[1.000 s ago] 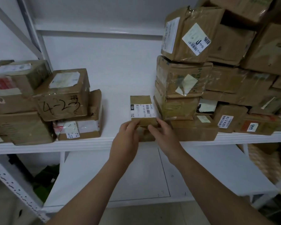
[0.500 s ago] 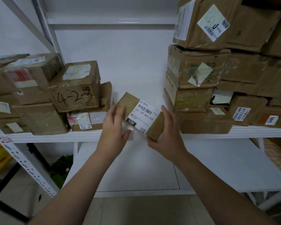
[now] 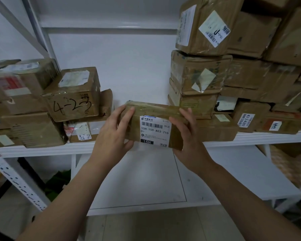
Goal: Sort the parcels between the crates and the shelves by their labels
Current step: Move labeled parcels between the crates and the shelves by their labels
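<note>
Brown, tape-glossed cardboard parcel [image 3: 153,126] with a white barcode label [image 3: 154,130] sits between both hands at the white metal shelf's [image 3: 42,150] near edge; left hand [image 3: 111,136] and right hand [image 3: 188,141] curl around its ends.

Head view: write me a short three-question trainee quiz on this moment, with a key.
1. True or false: the left hand and the right hand both grip the labelled parcel.
2. The handwriting on the marked box on the shelf reads: A) 4-23 B) 7-10 C) 15H.
3. Fill in: the held parcel's label reads 15H-159-___-210.
Key: 1 true; 2 A; 3 A03.
</note>
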Motion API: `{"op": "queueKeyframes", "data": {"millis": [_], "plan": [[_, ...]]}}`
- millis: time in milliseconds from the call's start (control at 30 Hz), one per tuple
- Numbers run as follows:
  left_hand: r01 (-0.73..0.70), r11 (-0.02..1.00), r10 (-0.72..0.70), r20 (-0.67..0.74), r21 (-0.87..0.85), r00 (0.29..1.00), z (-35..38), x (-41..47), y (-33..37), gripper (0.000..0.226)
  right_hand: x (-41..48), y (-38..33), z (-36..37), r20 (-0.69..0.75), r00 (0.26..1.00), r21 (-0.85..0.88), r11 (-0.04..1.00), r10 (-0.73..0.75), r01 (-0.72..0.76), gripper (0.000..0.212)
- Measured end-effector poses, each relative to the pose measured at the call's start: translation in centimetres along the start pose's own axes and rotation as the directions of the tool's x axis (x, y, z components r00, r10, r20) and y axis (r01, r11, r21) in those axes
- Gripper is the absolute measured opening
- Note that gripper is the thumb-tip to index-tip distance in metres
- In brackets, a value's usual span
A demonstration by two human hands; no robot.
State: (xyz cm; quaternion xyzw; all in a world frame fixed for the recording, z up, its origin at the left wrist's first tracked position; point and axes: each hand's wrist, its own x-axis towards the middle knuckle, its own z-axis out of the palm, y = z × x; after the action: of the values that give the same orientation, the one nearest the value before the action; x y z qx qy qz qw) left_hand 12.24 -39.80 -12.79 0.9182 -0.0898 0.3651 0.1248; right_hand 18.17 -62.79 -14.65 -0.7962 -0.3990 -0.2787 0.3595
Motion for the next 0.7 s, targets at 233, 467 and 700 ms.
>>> {"op": "queueKeyframes", "data": {"millis": [233, 467, 700], "plan": [[0.079, 0.972, -0.098, -0.075, -0.219, 0.992, -1.6, 0.1, 0.6, 0.093, 0.7, -0.9, -2.4, 0.048, 0.988, 0.282, 0.947, 0.145, -0.153, 0.095], [0.159, 0.765, -0.418, -0.294, -0.624, 0.860, -5.4, 2.4, 3.3, 0.048, 4.1, -4.6, -3.1, 0.013, 0.921, 0.697, 0.658, 0.388, -0.287, 0.068], [0.101, 0.852, -0.327, -0.373, -0.514, 0.868, -9.1, 4.1, 2.1, 0.037, 6.7, -7.3, -2.8, 0.034, 0.937, 0.786, 0.570, 0.346, -0.239, 0.054]]}}
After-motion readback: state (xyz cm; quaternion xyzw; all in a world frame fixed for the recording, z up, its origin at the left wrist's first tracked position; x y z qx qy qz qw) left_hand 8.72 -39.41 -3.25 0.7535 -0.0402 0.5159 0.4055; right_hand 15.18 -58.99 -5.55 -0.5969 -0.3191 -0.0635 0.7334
